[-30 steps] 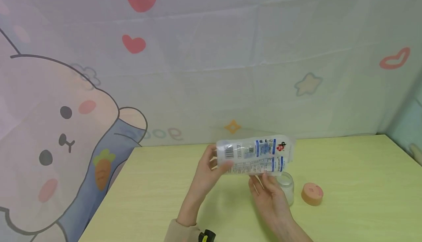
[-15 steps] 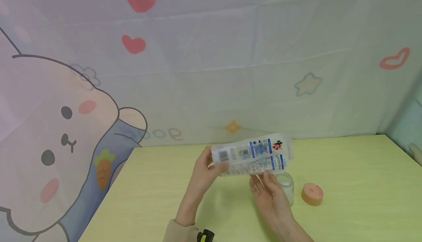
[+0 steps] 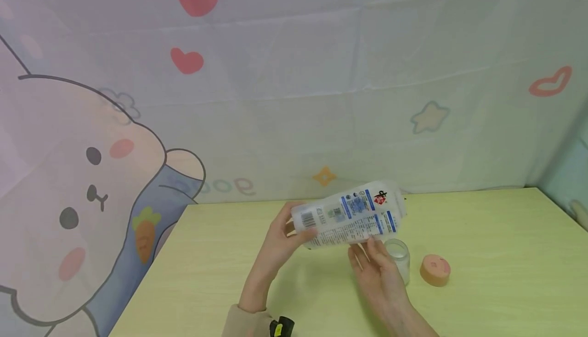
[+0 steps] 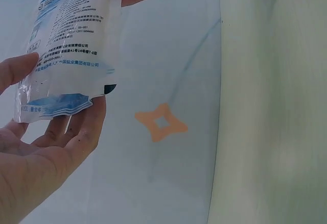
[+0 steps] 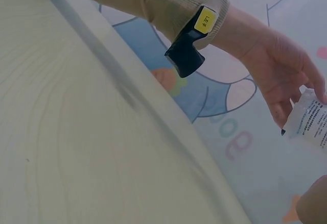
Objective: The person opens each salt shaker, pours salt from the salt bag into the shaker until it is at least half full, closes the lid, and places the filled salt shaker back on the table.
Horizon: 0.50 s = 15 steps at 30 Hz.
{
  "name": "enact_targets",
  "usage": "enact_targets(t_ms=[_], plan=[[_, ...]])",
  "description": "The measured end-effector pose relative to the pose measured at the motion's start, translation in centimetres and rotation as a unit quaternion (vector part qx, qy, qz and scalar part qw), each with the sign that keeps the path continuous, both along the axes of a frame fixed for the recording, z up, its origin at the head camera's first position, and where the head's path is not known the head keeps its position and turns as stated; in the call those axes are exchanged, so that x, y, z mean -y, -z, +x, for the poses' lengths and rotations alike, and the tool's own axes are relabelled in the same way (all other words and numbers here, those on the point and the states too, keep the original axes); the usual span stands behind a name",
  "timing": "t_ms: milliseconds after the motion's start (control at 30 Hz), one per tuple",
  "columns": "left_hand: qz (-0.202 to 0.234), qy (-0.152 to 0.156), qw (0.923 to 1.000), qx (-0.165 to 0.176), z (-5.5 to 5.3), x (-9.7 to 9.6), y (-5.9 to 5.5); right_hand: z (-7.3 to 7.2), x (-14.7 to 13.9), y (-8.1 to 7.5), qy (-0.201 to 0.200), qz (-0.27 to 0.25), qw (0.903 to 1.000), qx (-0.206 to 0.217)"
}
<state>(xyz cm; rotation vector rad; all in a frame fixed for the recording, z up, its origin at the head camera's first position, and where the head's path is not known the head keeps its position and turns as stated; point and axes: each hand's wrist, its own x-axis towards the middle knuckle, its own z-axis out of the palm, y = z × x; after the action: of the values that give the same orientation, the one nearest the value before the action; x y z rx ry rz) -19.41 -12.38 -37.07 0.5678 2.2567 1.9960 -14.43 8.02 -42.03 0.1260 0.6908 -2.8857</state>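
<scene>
A white plastic bag of salt with a barcode and blue print is raised over the table, its right end tilted up. My left hand grips its left end, thumb on the front face and fingers behind, as the left wrist view also shows on the bag. My right hand is palm up beneath the bag, its extended fingers touching the lower edge. Just behind that hand stands an uncovered glass jar with white contents, partly hidden. The bag's far right end overlaps the backdrop.
A round orange-pink lid lies on the pale yellow table, right of the jar. A printed cloth backdrop hangs along the back edge. A black camera mount sits on the left wrist by a beige sleeve.
The left hand and its end of the bag have shifted a little left, and the bag now tilts more, its right end higher. The right hand, jar and lid stay nearly in place.
</scene>
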Motion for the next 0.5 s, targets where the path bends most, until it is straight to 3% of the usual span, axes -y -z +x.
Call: enact_targets(t_ms=[267,500], plan=[[-0.018,-0.029,0.9994,-0.009,-0.29,0.06,0.2,-0.03,-0.14,0.14,0.0,-0.047,0.9988,-0.016],[-0.017,-0.032,0.9993,-0.002,-0.31,0.21,0.16,-0.12,-0.18,0.33,-0.004,-0.017,0.9983,-0.056]])
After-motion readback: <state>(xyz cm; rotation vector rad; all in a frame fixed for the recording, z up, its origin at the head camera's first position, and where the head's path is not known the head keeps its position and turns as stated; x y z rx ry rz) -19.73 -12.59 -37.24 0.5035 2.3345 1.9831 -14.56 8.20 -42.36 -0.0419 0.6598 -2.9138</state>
